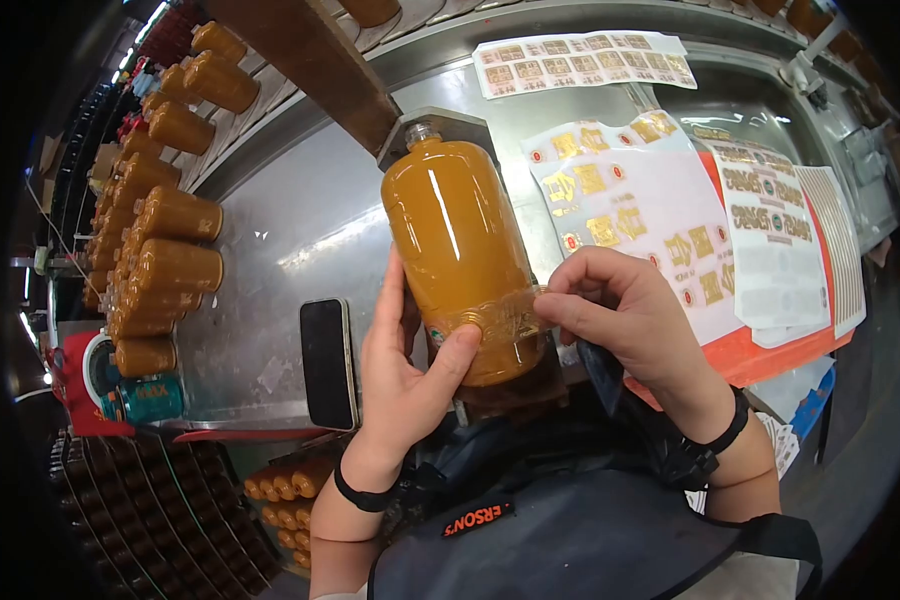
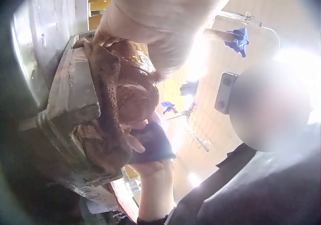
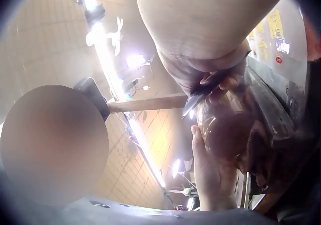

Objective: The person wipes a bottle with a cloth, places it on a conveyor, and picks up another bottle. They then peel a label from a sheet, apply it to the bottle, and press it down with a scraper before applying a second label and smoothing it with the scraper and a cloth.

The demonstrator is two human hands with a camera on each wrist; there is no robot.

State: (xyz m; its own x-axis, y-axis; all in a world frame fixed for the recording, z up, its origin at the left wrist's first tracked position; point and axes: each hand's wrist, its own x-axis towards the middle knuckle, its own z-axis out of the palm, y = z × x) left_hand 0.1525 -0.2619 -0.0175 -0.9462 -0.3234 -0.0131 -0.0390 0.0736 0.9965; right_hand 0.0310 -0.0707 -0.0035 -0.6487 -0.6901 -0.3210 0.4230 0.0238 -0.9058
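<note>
A large amber bottle (image 1: 455,220) lies tilted on a dark support, its clear neck at the top. My left hand (image 1: 405,375) holds its lower left side, the thumb pressing a transparent label (image 1: 500,315) with gold print. Thumb and forefinger of my right hand (image 1: 635,320) pinch that label's right end at the bottle's side. A dark, flat, pointed piece (image 3: 203,94) shows at the right hand in the right wrist view; how it is held is unclear. In the left wrist view, the bottle's base (image 2: 135,102) is partly hidden by the left hand (image 2: 155,24).
A phone (image 1: 328,363) lies left of my left hand on the metal table (image 1: 260,300). Gold-printed sheets (image 1: 660,215) and white label sheets (image 1: 775,240) are at the right, over a red sheet. Many amber bottles (image 1: 180,215) stand at the left, near a teal can (image 1: 150,398).
</note>
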